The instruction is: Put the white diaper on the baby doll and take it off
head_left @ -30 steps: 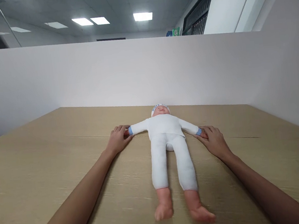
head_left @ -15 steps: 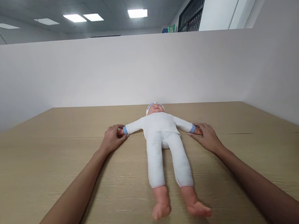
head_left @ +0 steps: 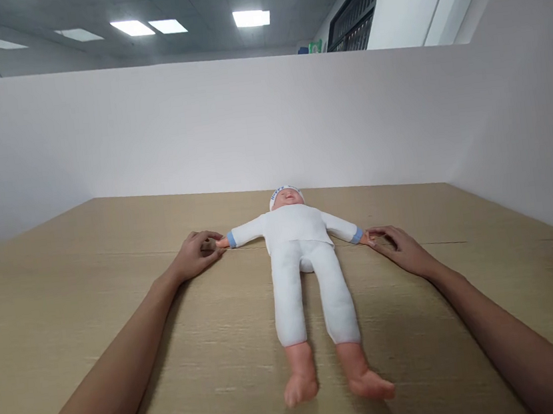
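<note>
A baby doll (head_left: 302, 251) in a white suit and cap lies face up on the wooden table (head_left: 68, 313), arms spread and bare feet toward me. My left hand (head_left: 192, 255) rests on the table at the tip of the doll's one hand. Its fingers are loosely curled, and thumb and forefinger are apart beside that small hand without wrapping it. My right hand (head_left: 403, 250) lies palm down by the doll's other hand. Its fingers are stretched out, and one fingertip just touches the blue cuff's end. Neither hand holds anything.
White partition walls (head_left: 147, 135) close the table at the back and on the right. The table's right edge runs diagonally past my right forearm. Ceiling lights show above the partition.
Both hands have slid outward off the doll's hands, which now show. The right fingers have opened. The doll lies as before.
</note>
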The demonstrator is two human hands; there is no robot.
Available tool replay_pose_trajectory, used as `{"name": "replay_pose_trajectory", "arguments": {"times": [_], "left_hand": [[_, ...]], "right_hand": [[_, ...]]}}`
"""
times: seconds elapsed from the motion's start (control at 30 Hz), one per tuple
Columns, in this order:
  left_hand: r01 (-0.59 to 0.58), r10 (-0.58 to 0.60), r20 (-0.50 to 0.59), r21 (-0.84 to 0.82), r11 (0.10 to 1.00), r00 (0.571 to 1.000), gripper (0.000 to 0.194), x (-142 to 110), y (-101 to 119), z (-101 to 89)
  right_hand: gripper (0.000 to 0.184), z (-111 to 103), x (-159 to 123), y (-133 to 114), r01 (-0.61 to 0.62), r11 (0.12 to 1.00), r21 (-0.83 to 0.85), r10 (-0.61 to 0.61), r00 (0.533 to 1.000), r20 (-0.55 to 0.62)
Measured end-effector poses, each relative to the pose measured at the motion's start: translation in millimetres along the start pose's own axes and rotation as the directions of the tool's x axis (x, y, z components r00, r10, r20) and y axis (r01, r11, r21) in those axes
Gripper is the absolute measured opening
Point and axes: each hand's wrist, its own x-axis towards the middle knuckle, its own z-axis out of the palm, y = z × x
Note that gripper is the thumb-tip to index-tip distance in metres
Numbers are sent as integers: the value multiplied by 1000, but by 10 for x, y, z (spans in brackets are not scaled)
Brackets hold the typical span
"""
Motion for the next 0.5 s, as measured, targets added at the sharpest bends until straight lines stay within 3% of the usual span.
{"name": "replay_pose_trajectory", "arguments": {"times": [0.13, 0.5], "left_hand": [[-21, 21, 19, 12, 1000, 1000, 42, 23, -49, 30], [-55, 56, -5, 107, 993, 998, 40, 42, -105, 53]], "right_hand": [[54, -43, -6, 46, -15, 1000, 0, 15, 1000, 19], [48, 4, 25, 60, 2, 998, -59, -6, 998, -63]]}}
